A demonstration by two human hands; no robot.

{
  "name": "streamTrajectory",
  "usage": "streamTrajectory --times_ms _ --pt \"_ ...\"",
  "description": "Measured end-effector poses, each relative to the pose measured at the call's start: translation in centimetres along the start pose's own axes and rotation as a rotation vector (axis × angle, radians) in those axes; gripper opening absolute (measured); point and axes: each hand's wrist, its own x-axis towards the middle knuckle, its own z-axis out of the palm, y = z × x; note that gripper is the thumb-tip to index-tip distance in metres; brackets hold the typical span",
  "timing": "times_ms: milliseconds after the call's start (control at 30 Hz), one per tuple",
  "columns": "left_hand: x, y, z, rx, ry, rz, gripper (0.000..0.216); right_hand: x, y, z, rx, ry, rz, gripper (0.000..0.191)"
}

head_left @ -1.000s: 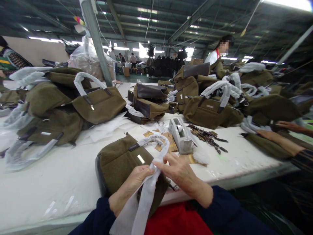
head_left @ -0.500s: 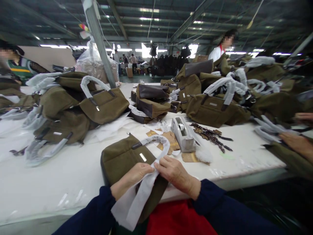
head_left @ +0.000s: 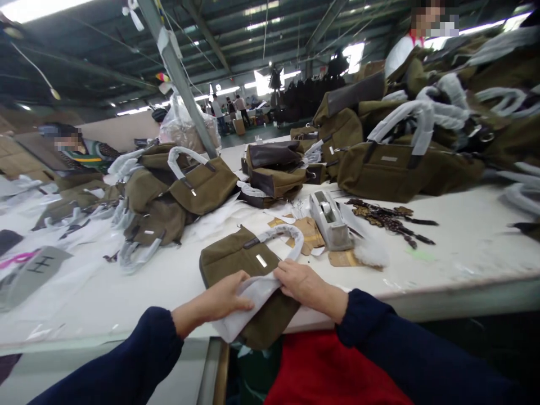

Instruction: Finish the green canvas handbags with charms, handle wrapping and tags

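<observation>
An olive handbag (head_left: 228, 261) with a small metal plate lies at the table's front edge, its lower part reaching over the edge. White wrapping paper (head_left: 262, 288) runs along its handle (head_left: 297, 236), whose upper curve is covered in the same white wrap. My right hand (head_left: 304, 286) pinches the paper against the handle with thumb and fingertips. To its left, my left hand (head_left: 223, 295) has the loose part of the paper between thumb and fingers. Beneath the paper, the near end of the handle is hidden.
Behind the bag stand a tape dispenser (head_left: 331, 222), brown card tags (head_left: 306, 233) and a heap of dark beaded straps (head_left: 383, 216). Piles of olive handbags with wrapped handles (head_left: 202, 183) lie left and right. Two people are beyond the piles.
My view has turned left and tilted. My left hand has moved away from my right along the paper, which now spreads between them. The neighbour's hands at right have left view.
</observation>
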Motion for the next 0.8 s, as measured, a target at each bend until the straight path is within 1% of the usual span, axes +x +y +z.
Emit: streamTrajectory --times_ms 67,133,200,267,300,367,433,500,600,667,700,800 --pt "-0.3 -0.1 0.2 0.044 0.028 -0.002 0.038 0.0 0.6 -0.7 0.106 -0.039 -0.005 0.029" --pt "-0.3 -0.2 0.6 0.084 0.045 -0.004 0.037 0.5 1.0 -1.5 0.192 -0.053 0.013 0.038" --pt "-0.2 -0.3 1.2 0.126 0.067 0.003 0.039 1.5 1.0 -1.9 0.199 0.003 0.006 0.039" --pt "-0.1 -0.2 1.6 0.166 0.079 0.022 0.043 2.8 0.5 -1.5 0.187 0.054 -0.064 0.04" --pt "-0.2 -0.2 1.6 0.184 0.076 0.032 0.044 3.5 0.2 -1.1 0.195 0.049 -0.11 0.039" --pt "-0.5 0.1 1.5 0.21 0.056 0.05 0.041 4.4 -0.4 0.1 0.222 0.019 -0.176 0.032" --pt "-1.0 0.2 1.1 0.235 0.03 0.059 0.035 4.7 -0.7 1.3 0.229 0.024 -0.191 0.024" --pt "-1.7 0.3 0.4 0.262 0.032 0.056 0.033 4.6 -0.7 2.4 0.228 0.057 -0.196 0.022" --pt "-2.8 0.0 -0.5 0.294 0.09 0.032 0.021 4.1 -0.4 3.2 0.22 0.097 -0.205 0.021" --pt "-3.3 -0.4 -0.5 0.302 0.138 0.024 0.011 4.0 -0.3 3.4 0.216 0.114 -0.209 0.02" --pt "-3.5 -0.5 -0.3 0.313 0.162 0.025 0.009 4.0 -0.3 3.5 0.212 0.126 -0.216 0.019" --pt "-4.1 -1.0 1.2 0.414 0.219 0.052 0.013 3.9 -0.5 3.5 0.164 0.178 -0.255 0.011"
